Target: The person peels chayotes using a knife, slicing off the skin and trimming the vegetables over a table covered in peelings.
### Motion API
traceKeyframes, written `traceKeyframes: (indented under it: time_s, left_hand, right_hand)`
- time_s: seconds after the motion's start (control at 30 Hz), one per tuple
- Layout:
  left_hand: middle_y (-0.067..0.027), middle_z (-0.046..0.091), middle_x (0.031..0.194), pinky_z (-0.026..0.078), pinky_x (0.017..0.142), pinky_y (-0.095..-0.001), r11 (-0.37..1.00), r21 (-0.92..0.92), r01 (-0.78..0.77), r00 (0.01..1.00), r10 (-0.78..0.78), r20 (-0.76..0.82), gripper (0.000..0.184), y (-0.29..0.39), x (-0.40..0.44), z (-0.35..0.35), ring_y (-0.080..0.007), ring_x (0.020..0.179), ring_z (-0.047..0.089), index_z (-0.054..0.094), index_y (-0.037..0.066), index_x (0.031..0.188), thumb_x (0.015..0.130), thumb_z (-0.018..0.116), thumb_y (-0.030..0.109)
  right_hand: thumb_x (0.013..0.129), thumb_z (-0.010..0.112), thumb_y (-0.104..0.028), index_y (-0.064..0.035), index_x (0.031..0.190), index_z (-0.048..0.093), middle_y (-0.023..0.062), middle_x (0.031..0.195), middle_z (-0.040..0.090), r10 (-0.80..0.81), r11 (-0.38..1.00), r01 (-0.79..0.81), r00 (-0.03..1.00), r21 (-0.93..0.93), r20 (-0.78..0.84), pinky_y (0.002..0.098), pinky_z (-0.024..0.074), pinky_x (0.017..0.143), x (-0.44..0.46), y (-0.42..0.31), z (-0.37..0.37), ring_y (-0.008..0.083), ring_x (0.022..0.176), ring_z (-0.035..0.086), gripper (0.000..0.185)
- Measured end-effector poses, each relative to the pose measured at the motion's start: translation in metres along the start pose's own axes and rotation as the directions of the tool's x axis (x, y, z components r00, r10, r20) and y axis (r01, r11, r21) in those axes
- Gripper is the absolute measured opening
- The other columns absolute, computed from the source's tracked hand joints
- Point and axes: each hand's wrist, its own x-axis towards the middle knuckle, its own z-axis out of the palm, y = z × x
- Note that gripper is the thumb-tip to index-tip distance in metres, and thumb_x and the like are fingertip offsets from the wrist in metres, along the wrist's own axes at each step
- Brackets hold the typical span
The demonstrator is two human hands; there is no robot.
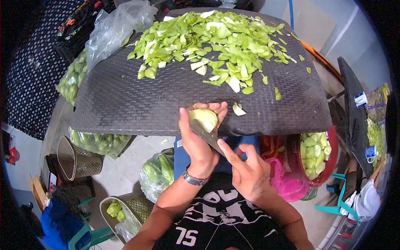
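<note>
My left hand (199, 146), with a watch at the wrist, cups a pale green peeled chayote (204, 119) near the front edge of the dark woven table (125, 98). In my right hand (250, 168) is a knife (205, 134), its forefinger stretched along the back of the blade. The blade lies against the lower side of the chayote, and the handle is hidden in my fist. A loose cut piece (238, 109) rests on the table just right of my left fingertips. Beyond it spreads a heap of green peelings (225, 39).
Right of my legs stands a red tub (332, 160) of peeled chayotes. Bags of whole chayotes (157, 170) and wicker baskets (79, 156) are at the left. Clear plastic (121, 31) hangs over the table's far left corner. Other people (366, 198) sit at both sides.
</note>
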Motion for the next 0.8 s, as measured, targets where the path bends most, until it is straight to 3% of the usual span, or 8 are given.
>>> traceKeyframes:
  time_s: [0.23, 0.43, 0.57, 0.67, 0.8]
  left_hand:
    - [-0.0207, 0.069, 0.104, 0.054, 0.101, -0.0517, 1.0, 0.015, -0.018, 1.0, 0.018, -0.005, 0.06, -0.003, -0.003, -0.003, -0.0423, 0.108, 0.068, 0.057, 0.003, 0.107, 0.108, 0.034, 0.058]
    - [-0.0207, 0.069, 0.101, 0.059, 0.089, -0.0534, 0.955, 0.289, -0.071, 0.996, 0.084, -0.033, 0.063, 0.006, -0.005, -0.002, -0.039, 0.094, 0.072, 0.058, 0.003, 0.107, 0.107, 0.032, 0.061]
    - [-0.0205, 0.069, 0.101, 0.058, 0.087, -0.051, 0.98, 0.191, 0.058, 0.998, -0.058, -0.006, 0.063, 0.007, -0.001, -0.008, -0.0389, 0.093, 0.072, 0.06, 0.002, 0.106, 0.108, 0.032, 0.059]
    - [-0.0209, 0.069, 0.101, 0.057, 0.089, -0.0519, 0.982, 0.159, 0.103, 0.993, -0.092, -0.075, 0.064, 0.003, 0.001, -0.005, -0.0406, 0.096, 0.071, 0.06, 0.002, 0.107, 0.107, 0.033, 0.06]
    - [-0.0232, 0.069, 0.104, 0.054, 0.094, -0.0543, 0.987, 0.083, 0.139, 0.988, -0.132, -0.085, 0.064, 0.003, 0.006, -0.01, -0.0434, 0.101, 0.069, 0.061, 0.001, 0.109, 0.106, 0.035, 0.059]
  right_hand:
    - [0.081, 0.068, 0.0, -0.0327, 0.15, 0.055, 0.0088, 0.098, 0.053, 0.004, 1.0, -0.004, 1.0, -0.005, -0.018, 0.038, 0.059, 0.064, 0.002, -0.003, 0.003, 0.0257, 0.081, 0.066, 0.077]
    - [0.087, 0.065, 0.002, -0.0164, 0.15, 0.054, 0.0128, 0.092, 0.057, 0.0, 0.925, -0.042, 0.994, 0.379, 0.109, 0.039, 0.0567, 0.066, 0.013, 0.003, -0.014, 0.0305, 0.077, 0.064, 0.067]
    - [0.092, 0.066, -0.001, -0.0025, 0.15, 0.051, 0.0174, 0.088, 0.061, 0.018, 0.771, -0.172, 0.969, 0.614, 0.248, 0.0375, 0.052, 0.074, 0.015, 0.017, -0.022, 0.0288, 0.074, 0.062, 0.06]
    - [0.093, 0.066, -0.001, -0.0008, 0.151, 0.049, 0.0198, 0.097, 0.066, 0.043, 0.894, -0.157, 0.962, 0.42, 0.269, 0.0377, 0.0537, 0.08, 0.019, 0.01, -0.034, 0.0295, 0.082, 0.068, 0.06]
    - [0.094, 0.065, -0.001, -0.0007, 0.152, 0.046, 0.0261, 0.123, 0.067, 0.155, 0.805, -0.262, 0.959, 0.533, 0.236, 0.0368, 0.0542, 0.091, 0.013, 0.002, -0.035, 0.0355, 0.109, 0.07, 0.062]
